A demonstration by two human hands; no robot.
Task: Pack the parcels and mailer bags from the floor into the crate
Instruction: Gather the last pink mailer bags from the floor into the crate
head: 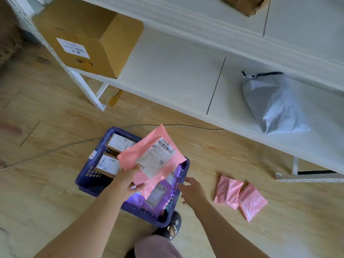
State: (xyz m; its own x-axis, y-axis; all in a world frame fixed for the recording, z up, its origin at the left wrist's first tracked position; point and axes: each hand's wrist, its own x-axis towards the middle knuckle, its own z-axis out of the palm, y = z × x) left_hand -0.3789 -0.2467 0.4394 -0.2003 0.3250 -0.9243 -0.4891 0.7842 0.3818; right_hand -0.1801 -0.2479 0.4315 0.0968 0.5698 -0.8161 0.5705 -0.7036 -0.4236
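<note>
Wood floor (46, 183), white shelf (176, 75), grey bag (275, 105), pink mailer (154, 157)

Found white shelf unit (176, 75) standing on wood-plank floor (46, 118), along its far side. Recorded large cardboard box (89, 40) at left end of lower shelf, reaching front edge, with white printed label (73, 48) on near face; print too blurred to read. Noted grey plastic bag (273, 103) on same shelf toward right end, set back from front edge, well apart from box. Logged brown parcel (243, 4) on upper shelf, cut off by top of frame. Observed small tan tag (115, 98) on floor just beside front left leg of unit. Traced thin cable (195, 126) across floor in front of unit. Noted dark slipper (174, 226) and pale trouser leg (156, 246) at near edge of floor.
</note>
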